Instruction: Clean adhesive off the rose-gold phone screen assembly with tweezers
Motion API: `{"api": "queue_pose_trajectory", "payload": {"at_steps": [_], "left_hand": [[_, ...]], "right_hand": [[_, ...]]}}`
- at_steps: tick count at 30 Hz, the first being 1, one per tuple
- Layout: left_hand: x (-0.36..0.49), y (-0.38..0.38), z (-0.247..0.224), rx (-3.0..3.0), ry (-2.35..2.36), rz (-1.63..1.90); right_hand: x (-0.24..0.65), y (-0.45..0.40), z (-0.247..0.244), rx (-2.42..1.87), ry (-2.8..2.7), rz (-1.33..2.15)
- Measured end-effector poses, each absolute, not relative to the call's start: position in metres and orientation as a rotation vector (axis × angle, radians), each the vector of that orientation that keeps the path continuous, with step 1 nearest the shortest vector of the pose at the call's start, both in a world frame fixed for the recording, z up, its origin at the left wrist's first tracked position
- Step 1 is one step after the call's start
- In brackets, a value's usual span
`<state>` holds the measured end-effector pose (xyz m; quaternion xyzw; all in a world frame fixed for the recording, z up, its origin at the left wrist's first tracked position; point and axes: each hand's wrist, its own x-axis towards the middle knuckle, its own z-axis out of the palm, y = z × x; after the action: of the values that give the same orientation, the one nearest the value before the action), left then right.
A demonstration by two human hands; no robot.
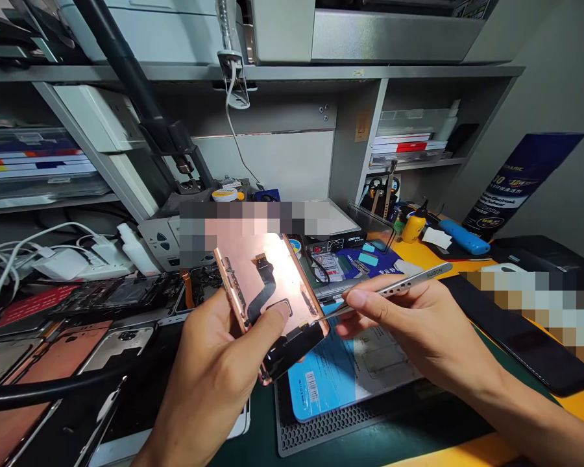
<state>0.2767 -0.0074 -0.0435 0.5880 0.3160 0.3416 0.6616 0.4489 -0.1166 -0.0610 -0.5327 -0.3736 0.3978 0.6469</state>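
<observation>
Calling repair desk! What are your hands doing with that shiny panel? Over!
Left hand gripping copper-coloured panel. Right hand pinching metal tweezers, tips at panel's edge. Left thumb covering part of panel. Over.

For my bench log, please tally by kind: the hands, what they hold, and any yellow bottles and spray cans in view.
Hands: 2, left hand and right hand
Held panel: 1
Tweezers: 1
Yellow bottle: 1
Spray can: 1
Total: 6
</observation>
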Motion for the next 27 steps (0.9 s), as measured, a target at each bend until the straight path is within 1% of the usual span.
{"api": "queue_pose_trajectory", "payload": {"at_steps": [4,11,19,23,27], "left_hand": [[0.277,-0.006,-0.045,1.296,0.694,0.768],[0.274,-0.002,-0.049,1.295,0.696,0.724],[0.272,0.0,-0.048,1.331,0.545,0.677],[0.27,0.003,-0.053,1.366,0.522,0.695],[0.269,0.005,-0.058,1.405,0.528,0.731]], "right_hand": [[0.452,-0.115,-0.064,-1.185,-0.857,0.913],[0.457,-0.109,-0.069,-1.103,-0.821,1.079],[0.455,-0.108,-0.068,-1.007,-0.741,1.175],[0.456,-0.11,-0.067,-1.045,-0.798,1.126],[0.456,-0.115,-0.065,-1.096,-0.882,0.982]]}}
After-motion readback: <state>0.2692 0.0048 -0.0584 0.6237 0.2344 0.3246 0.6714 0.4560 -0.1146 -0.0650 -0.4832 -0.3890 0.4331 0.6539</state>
